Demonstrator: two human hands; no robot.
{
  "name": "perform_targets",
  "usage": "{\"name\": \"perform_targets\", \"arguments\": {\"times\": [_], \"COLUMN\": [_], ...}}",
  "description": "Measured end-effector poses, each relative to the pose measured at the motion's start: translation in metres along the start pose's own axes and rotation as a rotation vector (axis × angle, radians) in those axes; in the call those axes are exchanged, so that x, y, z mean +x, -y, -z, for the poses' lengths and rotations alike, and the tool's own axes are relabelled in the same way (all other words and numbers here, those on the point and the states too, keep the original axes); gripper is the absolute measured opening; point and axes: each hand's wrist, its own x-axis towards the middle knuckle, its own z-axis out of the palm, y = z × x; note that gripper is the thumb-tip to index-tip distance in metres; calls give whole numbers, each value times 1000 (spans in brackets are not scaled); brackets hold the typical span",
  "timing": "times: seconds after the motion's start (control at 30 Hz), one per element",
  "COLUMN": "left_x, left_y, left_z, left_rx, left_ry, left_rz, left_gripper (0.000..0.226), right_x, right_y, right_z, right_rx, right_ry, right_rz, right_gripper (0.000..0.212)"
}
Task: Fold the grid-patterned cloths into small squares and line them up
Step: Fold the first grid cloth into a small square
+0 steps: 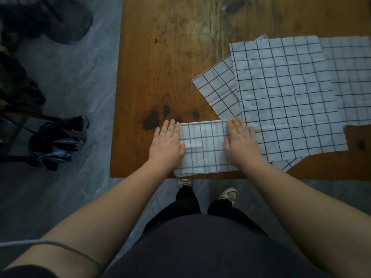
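Since the folded cloth [202, 146] is limp, light, my left hand [167, 140] and right hand [240, 140] press its ends flat, gripping nothing.

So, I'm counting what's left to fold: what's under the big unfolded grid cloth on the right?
Under the big cloth, one grid corner pokes out at its left, another sheet at its right. The exact count beneath is covered.

left hand [166, 141]: palm down, flat, fingers straight and close together, thumb spread inward.
right hand [240, 140]: palm down, flat, fingers straight, thumb inward, level with the left hand.
arms: bare, stretched forward, coming nearer together toward the wrists.
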Motion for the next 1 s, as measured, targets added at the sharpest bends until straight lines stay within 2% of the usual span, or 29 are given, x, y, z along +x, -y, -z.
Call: {"name": "perform_targets", "arguments": {"times": [0.17,0.3,0.47,0.67,0.77,0.83,1.0], "left_x": [2,-15,-42,-50,-51,-46,-8], "left_y": [-37,-43,-14,12,16,12,-11], "left_z": [-7,-23,-45,-48,-42,-32,12], "left_rx": [74,81,145,127,104,57,-143], "left_ry": [20,80,99,101,112,68,-172], "left_rz": [-171,-206,-257,-241,-240,-246,-303], "left_gripper": [74,78,79,78,80,78,58], "right_x": [-16,-41,-60,-67,-69,-67,-59], "right_y": [39,34,-6,-34,-31,-24,-1], "right_z": [-12,-31,-41,-37,-30,-25,-10], "right_rx": [-30,-71,-52,-57,12,94,298], "right_ry": [40,68,92,89,71,35,-47], "right_rz": [204,283,220,138,126,116,115], "right_gripper": [66,67,76,65,68,67,51]}}
